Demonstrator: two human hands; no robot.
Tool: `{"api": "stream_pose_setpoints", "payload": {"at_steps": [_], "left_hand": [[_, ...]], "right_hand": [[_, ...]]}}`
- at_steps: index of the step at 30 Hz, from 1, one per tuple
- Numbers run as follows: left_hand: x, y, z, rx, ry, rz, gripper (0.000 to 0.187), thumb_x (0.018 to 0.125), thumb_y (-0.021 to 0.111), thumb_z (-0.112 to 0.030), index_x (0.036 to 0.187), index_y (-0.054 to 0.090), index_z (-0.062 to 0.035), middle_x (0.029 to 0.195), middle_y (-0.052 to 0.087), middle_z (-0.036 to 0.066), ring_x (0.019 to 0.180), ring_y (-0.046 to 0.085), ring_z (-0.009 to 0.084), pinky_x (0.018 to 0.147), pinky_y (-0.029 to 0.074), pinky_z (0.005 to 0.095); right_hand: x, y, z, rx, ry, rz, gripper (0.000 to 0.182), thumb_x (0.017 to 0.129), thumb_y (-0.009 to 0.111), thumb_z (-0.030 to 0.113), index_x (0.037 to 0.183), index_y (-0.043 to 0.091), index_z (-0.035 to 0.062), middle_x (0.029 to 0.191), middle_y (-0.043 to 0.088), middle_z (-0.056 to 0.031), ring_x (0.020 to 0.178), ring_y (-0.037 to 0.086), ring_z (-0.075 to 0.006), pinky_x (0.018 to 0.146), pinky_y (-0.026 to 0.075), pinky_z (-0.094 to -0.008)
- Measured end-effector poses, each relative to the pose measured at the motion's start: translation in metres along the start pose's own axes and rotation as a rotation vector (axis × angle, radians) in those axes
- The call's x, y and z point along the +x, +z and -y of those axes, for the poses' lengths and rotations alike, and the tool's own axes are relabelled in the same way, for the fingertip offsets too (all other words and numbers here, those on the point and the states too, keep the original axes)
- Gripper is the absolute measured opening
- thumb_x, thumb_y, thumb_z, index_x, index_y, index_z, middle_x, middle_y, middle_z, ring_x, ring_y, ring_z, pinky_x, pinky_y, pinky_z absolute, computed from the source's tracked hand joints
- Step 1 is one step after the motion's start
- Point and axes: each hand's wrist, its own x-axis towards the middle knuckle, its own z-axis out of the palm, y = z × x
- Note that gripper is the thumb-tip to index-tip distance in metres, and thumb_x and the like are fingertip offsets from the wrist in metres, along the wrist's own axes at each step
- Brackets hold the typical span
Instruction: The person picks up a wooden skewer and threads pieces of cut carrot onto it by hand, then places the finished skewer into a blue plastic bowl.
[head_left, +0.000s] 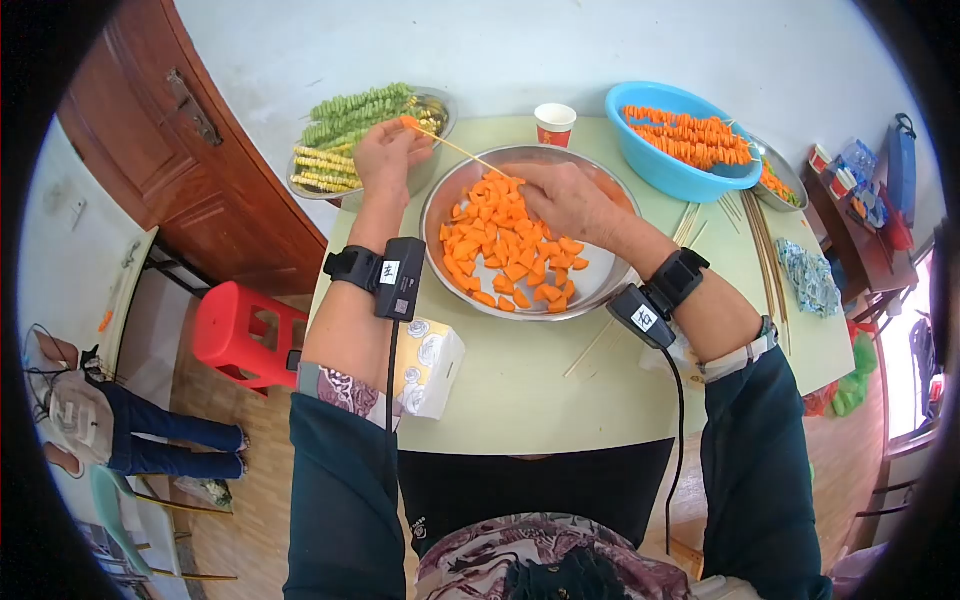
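A thin wooden skewer (pixel 460 150) stretches at a slant between my two hands above a wide metal bowl (pixel 436 262). My left hand (pixel 388 155), at the bowl's upper left, pinches a small orange carrot piece (pixel 409 122) at the skewer's far tip. Over the bowl's upper right, my right hand (pixel 568 200) closes its fingers around the skewer's other end; its fingertips are partly hidden. Many cut carrot chunks (pixel 505 245) lie in the bowl beneath.
Green and yellow loaded skewers (pixel 355 115) fill a metal basin at upper left. A blue basin (pixel 680 180) holds carrot skewers. Around stand a paper cup (pixel 555 124), a tissue box (pixel 430 368), bare sticks (pixel 768 250) and a red stool (pixel 240 335). Another person (pixel 100 410) is at far left.
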Motion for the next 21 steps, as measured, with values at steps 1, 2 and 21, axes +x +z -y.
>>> {"api": "stream_pose_setpoints", "payload": {"at_steps": [1, 2, 21], "left_hand": [[0.000, 0.000, 0.000, 0.028, 0.004, -0.003, 0.022, 0.079, 0.052, 0.001, 0.099, 0.051, 0.0102, 0.088, 0.059, 0.016, 0.072, 0.063, 0.0209, 0.058, 0.054, 0.0253], [0.001, 0.001, 0.000, 0.055, 0.009, -0.006, 0.022, 0.079, 0.052, 0.001, 0.098, 0.052, 0.0098, 0.088, 0.059, 0.016, 0.072, 0.063, 0.0204, 0.058, 0.054, 0.0252], [0.000, 0.001, 0.005, 0.260, 0.107, 0.051, 0.017, 0.078, 0.057, -0.001, 0.093, 0.057, 0.0073, 0.085, 0.060, 0.012, 0.073, 0.061, 0.0161, 0.055, 0.055, 0.0230]], "right_hand": [[0.000, 0.001, -0.001, -0.039, -0.061, -0.025, 0.029, 0.080, 0.043, 0.007, 0.107, 0.053, 0.0008, 0.068, 0.058, -0.0204, 0.061, 0.059, -0.0310, 0.060, 0.048, -0.0384], [0.000, 0.001, -0.001, -0.039, -0.062, -0.026, 0.029, 0.080, 0.043, 0.007, 0.107, 0.053, 0.0008, 0.068, 0.058, -0.0204, 0.061, 0.059, -0.0310, 0.060, 0.048, -0.0384], [-0.001, 0.005, -0.007, -0.115, 0.015, 0.086, 0.030, 0.083, 0.041, 0.007, 0.112, 0.050, 0.0025, 0.054, 0.054, -0.0128, 0.042, 0.052, -0.0220, 0.043, 0.044, -0.0320]]}}
